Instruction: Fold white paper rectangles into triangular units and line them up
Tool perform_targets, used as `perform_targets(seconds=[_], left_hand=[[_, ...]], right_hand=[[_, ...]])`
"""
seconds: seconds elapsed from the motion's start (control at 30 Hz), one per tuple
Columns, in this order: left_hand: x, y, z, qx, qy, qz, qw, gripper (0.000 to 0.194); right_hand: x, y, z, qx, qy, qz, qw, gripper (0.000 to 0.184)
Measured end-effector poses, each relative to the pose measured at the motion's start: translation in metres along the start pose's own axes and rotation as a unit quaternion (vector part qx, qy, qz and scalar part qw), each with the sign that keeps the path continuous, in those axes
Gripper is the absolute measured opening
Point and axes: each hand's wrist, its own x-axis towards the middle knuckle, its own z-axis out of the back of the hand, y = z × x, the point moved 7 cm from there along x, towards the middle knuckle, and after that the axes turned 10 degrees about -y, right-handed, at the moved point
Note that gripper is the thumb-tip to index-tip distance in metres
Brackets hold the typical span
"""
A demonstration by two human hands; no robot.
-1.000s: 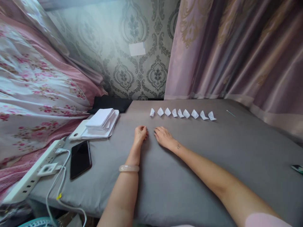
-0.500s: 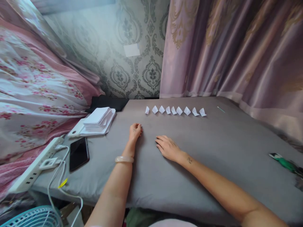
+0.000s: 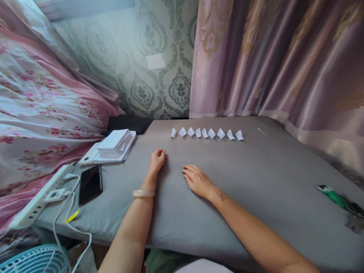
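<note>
My left hand [image 3: 157,158] rests on the grey sheet [image 3: 227,182] with its fingers curled into a loose fist; nothing shows in it. A pale bangle [image 3: 143,193] circles that wrist. My right hand [image 3: 196,179] lies flat on the sheet, palm down, fingers stretched out and holding nothing. Beyond both hands a row of several small folded white paper pieces [image 3: 206,133] stands across the sheet. A stack of white paper sheets [image 3: 115,142] lies to the left of my left hand.
A black phone [image 3: 90,183] lies near the sheet's left edge, beside a white power strip [image 3: 42,197] with cables. A floral quilt [image 3: 36,113] is heaped at left. Pink curtains [image 3: 278,60] hang behind. A green object [image 3: 337,197] lies at far right. A turquoise basket [image 3: 34,259] sits below.
My right hand has slid back toward me and away from the left hand, staying flat. The view has shifted, bringing the green object and the basket into sight.
</note>
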Motion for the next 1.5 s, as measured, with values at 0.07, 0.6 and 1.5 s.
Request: perform_targets(seconds=[0.07, 0.6, 1.5], left_hand=[[-0.002, -0.001, 0.0, 0.0, 0.004, 0.002, 1.0, 0.028], [-0.011, -0.019, -0.001, 0.06, 0.089, -0.002, 0.994, 0.018], [0.132, -0.014, 0.24, 0.243, -0.176, -0.065, 0.952, 0.035]], right_hand=[[-0.001, 0.0, 0.0, 0.001, 0.002, 0.001, 1.0, 0.033], [-0.002, -0.001, 0.004, 0.011, -0.003, 0.003, 1.0, 0.033], [0.003, -0.02, -0.016, -0.031, -0.071, 0.039, 0.996, 0.03]])
